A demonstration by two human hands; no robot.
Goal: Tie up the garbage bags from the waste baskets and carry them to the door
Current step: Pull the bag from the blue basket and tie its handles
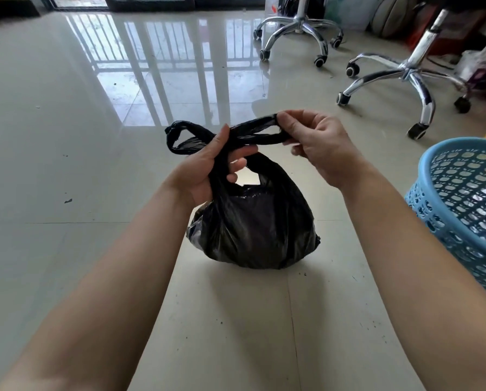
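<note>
Glossy beige floor tiles [67,136] mirrored the bars of a window, and dark crumbs lay scattered over them. On the floor, in the middle of the view, sat the black garbage bag [253,230], full and rounded. The left hand [208,167] was clenched round one twisted handle at the bag's neck, with that handle's loop [179,139] sticking out to the left. The right hand [318,142] pinched the other handle [258,131] between thumb and fingers, stretched taut from there to the left hand. A blue latticed waste basket [462,210] stood to the right of the bag, apart from it. Two chrome chair bases [298,32] on castors stood farther back on the right
</note>
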